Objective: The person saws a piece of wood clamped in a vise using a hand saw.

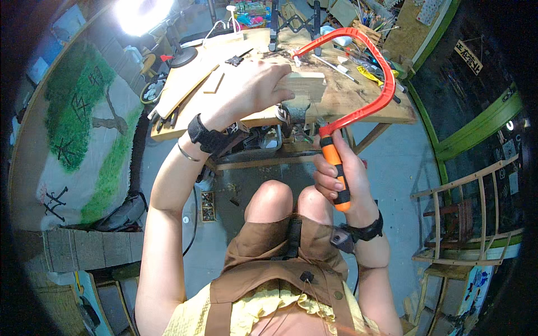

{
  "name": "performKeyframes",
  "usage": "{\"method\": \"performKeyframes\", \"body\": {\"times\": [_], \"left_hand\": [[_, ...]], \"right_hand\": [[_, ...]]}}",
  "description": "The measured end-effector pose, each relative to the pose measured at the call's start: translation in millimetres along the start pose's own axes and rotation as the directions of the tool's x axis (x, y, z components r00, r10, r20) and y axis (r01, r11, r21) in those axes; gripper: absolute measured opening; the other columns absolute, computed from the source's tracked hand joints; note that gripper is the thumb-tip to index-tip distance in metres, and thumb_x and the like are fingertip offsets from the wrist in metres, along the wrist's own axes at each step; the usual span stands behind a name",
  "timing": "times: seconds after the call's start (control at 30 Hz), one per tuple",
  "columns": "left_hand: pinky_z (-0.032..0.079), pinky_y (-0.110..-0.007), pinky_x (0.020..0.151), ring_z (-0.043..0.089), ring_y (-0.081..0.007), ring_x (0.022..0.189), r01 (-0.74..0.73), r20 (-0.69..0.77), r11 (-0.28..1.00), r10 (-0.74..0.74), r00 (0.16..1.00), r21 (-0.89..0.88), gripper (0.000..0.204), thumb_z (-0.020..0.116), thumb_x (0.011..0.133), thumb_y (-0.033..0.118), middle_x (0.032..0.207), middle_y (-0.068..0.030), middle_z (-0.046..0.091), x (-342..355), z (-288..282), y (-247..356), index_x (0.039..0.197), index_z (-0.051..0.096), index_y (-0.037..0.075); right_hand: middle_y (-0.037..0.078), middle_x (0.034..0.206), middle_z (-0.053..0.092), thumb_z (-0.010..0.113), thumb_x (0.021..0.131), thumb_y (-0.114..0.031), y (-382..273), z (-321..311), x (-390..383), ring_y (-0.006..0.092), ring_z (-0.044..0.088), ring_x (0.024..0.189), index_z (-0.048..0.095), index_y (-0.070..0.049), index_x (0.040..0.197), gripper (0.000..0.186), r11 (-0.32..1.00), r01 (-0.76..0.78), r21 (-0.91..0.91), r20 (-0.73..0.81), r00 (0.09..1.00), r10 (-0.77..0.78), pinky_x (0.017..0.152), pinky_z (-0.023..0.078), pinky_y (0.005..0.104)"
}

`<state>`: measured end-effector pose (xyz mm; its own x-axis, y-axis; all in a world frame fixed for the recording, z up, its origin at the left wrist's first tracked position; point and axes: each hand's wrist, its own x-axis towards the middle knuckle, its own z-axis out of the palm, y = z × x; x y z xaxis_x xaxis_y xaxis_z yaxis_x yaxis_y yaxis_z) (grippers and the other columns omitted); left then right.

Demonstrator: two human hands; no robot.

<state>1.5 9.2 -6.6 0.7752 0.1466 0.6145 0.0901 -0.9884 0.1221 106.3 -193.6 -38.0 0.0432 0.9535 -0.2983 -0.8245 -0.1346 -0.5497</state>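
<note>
My right hand (343, 171) is wrapped round the orange and black handle of a coping saw (386, 84). The saw's red bowed frame arches up and to the right over the bench, its far tip beside the wood; the thin blade is hard to make out. A pale wooden block (307, 85) stands at the bench's front edge, just above what looks like a grey vise (298, 111). My left hand (255, 87) lies at the block's left end, fingers bent over the top and thumb lower down, seemingly gripping it. The hand partly hides that end.
The wooden workbench (364, 109) carries loose boards (188, 95), a white marker-like stick (336, 68) and a yellow item (369, 75). A bright lamp (140, 14) shines at the back left. Below the bench is a cluttered bin (258, 154); a wooden rack (462, 213) stands right.
</note>
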Motion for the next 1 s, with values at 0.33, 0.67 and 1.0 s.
{"method": "performKeyframes", "body": {"times": [0.33, 0.67, 1.0], "left_hand": [[0.043, -0.039, 0.06, 0.056, -0.0333, 0.068, 0.058, 0.159, 0.997, -0.064, 0.985, 0.045, 0.032, 0.061, 0.074, 0.028, 0.069, -0.0166, 0.057, 5.0, -5.1, -2.1, 0.093, 0.053, 0.003], [0.044, -0.04, 0.067, 0.056, -0.0333, 0.079, 0.096, 0.222, 0.995, -0.102, 0.97, 0.04, 0.032, 0.058, 0.077, 0.027, 0.08, -0.0159, 0.057, 5.3, -8.3, 1.5, 0.097, 0.051, 0.002], [0.046, -0.041, 0.064, 0.058, -0.0332, 0.074, 0.147, 0.239, 0.986, -0.16, 0.958, 0.073, 0.023, 0.059, 0.072, 0.018, 0.077, -0.017, 0.058, 4.3, -15.0, 4.5, 0.087, 0.054, 0.002]], "right_hand": [[-0.004, 0.048, 0.035, 0.034, 0.09, -0.047, -1.6, 1.3, 4.4, 0.0055, 0.029, 0.029, 0.043, -0.013, 0.086, 0.036, 0.999, 0.001, -0.046, 0.009, 1.0, 0.0, 0.025, 0.025, 0.0186], [-0.003, 0.05, 0.035, 0.036, 0.091, -0.044, -11.2, -7.8, 16.8, 0.0054, 0.032, 0.034, 0.044, -0.01, 0.087, 0.036, 0.998, -0.05, 0.037, 0.138, 0.989, 0.044, 0.03, 0.025, 0.0196], [-0.005, 0.042, 0.03, 0.036, 0.09, -0.048, -12.2, 11.1, 35.0, 0.0049, 0.032, 0.03, 0.039, -0.011, 0.061, 0.046, 0.998, 0.024, -0.059, -0.023, 0.999, -0.025, 0.027, 0.028, 0.0178]]}}
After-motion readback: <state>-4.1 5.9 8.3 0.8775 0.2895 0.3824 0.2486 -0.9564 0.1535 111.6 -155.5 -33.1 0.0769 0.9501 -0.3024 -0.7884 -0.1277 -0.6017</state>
